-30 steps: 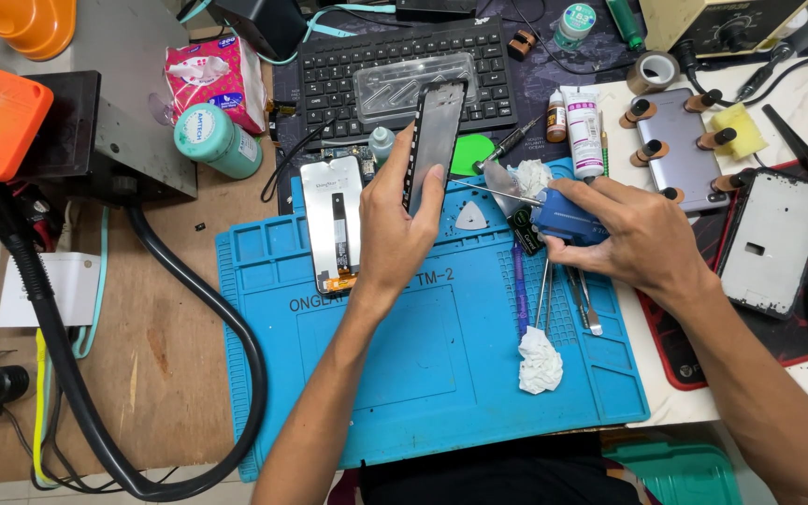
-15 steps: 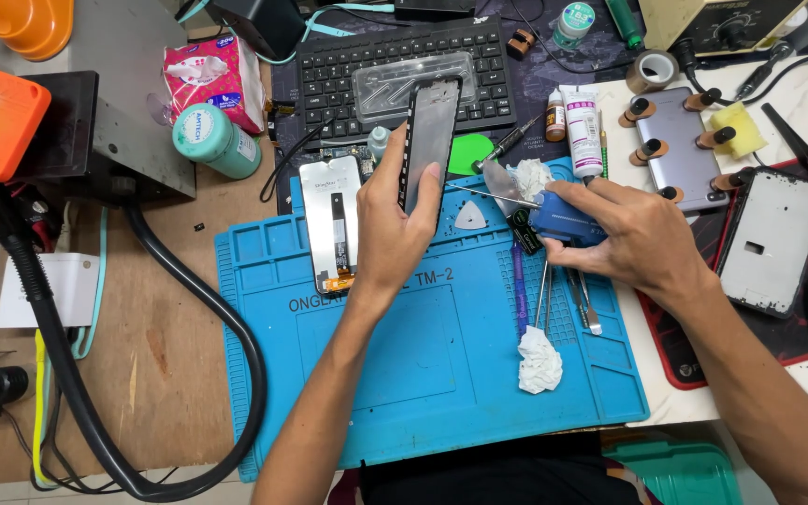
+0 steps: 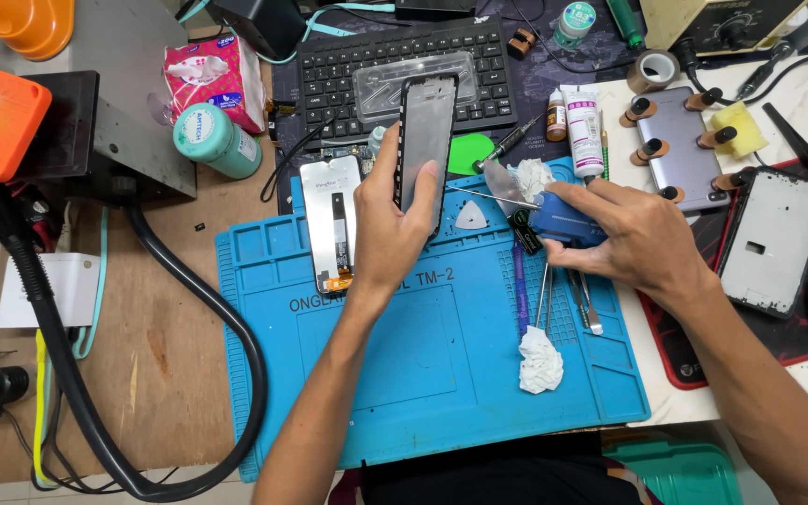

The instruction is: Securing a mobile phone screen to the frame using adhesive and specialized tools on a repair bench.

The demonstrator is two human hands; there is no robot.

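Note:
My left hand holds a black phone frame upright above the blue work mat, thumb on its right edge. My right hand grips a blue block-shaped tool at the mat's right side, next to a metal blade and a crumpled white tissue. A phone screen panel with an orange flex cable lies flat on the mat just left of my left hand.
A keyboard sits behind the mat. Tweezers, a white wad, a triangular pick and a green pick lie on the mat. A clamped phone back, another frame, glue tubes and a black hose surround it.
My left hand has tilted the phone frame slightly and kept it raised. My right hand stays on the blue tool in nearly the same place.

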